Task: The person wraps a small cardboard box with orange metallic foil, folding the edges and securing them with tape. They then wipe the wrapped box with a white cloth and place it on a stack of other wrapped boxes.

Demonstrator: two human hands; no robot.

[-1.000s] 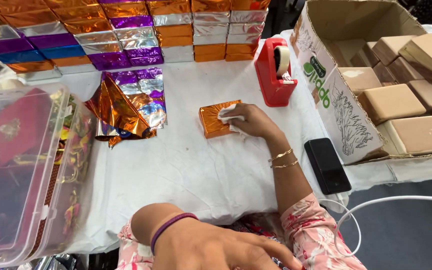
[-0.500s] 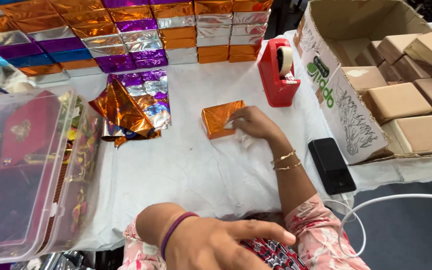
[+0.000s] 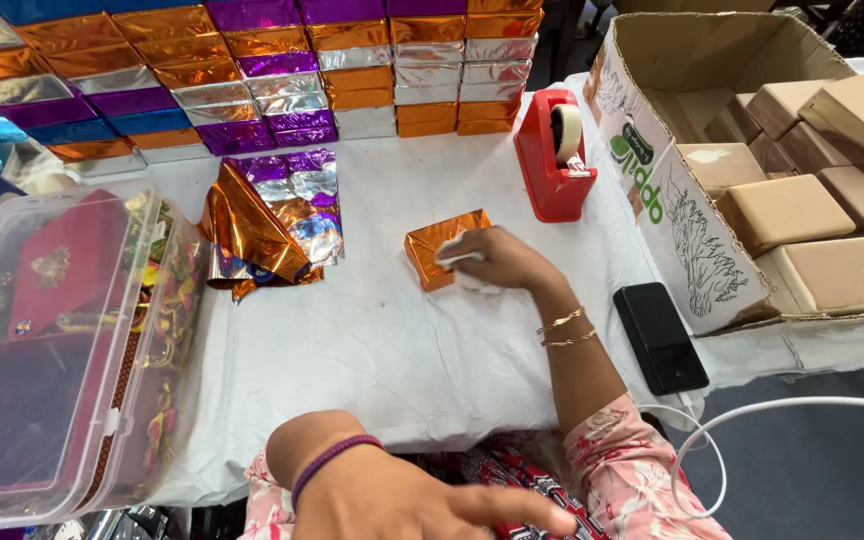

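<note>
Near the middle of the frame the right hand (image 3: 497, 262) rests on a small box wrapped in orange foil (image 3: 439, 246), fingers curled over its right edge and pinching what looks like a pale strip against it; I cannot tell whether that is tape. The box lies flat on the white tablecloth (image 3: 392, 340), just left of the red tape dispenser (image 3: 550, 160). The left hand (image 3: 422, 500) sits low in the frame, loosely spread and holding nothing. With only one hand pressing, the slick foil could slide or a fold spring loose. The loose foil sheets (image 3: 267, 215) to the left lie crumpled and could be swept aside by a sleeve. The black phone (image 3: 659, 336) lies close to the table edge by the elbow, where a nudge might tip it off
</note>
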